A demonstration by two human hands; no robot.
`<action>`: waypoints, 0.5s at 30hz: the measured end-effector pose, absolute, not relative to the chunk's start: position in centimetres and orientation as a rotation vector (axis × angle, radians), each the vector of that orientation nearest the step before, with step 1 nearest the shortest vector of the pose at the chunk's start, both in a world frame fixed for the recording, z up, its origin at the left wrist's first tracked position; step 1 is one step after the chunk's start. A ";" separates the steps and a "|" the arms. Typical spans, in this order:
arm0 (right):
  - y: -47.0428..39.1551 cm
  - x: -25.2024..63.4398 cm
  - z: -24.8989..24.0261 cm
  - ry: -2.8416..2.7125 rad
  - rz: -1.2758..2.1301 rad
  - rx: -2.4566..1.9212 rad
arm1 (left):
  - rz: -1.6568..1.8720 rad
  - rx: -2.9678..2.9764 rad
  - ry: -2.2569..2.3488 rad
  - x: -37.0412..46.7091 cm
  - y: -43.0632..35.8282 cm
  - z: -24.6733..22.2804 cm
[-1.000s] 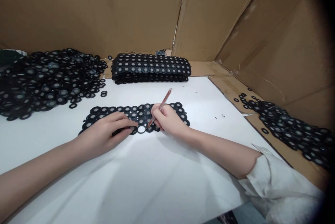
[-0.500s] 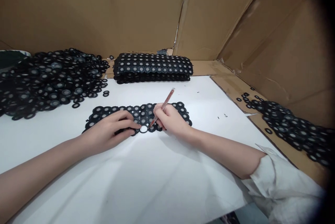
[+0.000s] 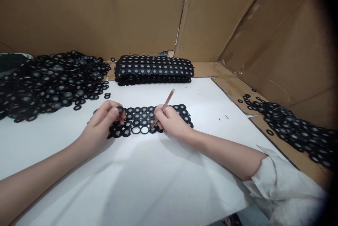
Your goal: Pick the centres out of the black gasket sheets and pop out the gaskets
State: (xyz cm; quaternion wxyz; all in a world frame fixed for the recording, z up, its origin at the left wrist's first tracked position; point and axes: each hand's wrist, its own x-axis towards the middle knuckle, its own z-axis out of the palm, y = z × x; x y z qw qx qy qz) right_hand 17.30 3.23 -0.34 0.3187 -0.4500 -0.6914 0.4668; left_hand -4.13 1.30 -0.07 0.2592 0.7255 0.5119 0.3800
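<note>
A flat mat of joined black discs [image 3: 144,115] with pale centres lies on the white table. Two rings in its front row show white through their middles. My left hand [image 3: 101,123], over the mat's left part, pinches a small black disc [image 3: 120,109] between thumb and fingers. Held like a pen in my right hand [image 3: 170,120] is a thin reddish, partly clear tool [image 3: 169,99]. Its tip touches the front row just right of the two white-centred rings. My right hand covers some discs behind it.
A rolled or folded disc mat [image 3: 154,69] lies at the back. Loose black discs form a big heap [image 3: 60,81] at the left and another pile [image 3: 293,123] at the right. Cardboard walls [image 3: 142,14] stand behind. Small black scraps dot the table.
My left hand has lifted from the front row and drawn back left, now pinching a disc. A second white-centred ring is in view. My right hand has hardly moved.
</note>
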 end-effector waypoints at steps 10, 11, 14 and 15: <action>2.8 17.4 -1.2 -1.537 1.168 -1.011 | 1.346 3.044 1.089 -3.5 -0.7 0.3; 2.6 17.4 -1.2 -1.508 1.126 -0.972 | 1.333 3.245 0.900 -3.4 -1.0 0.5; 1.6 17.4 -1.5 -1.644 0.904 -0.720 | 1.323 3.529 0.529 -3.1 -2.0 0.6; 1.2 17.3 -1.6 -1.751 0.802 -0.590 | 1.325 3.531 0.501 -3.0 -2.3 0.6</action>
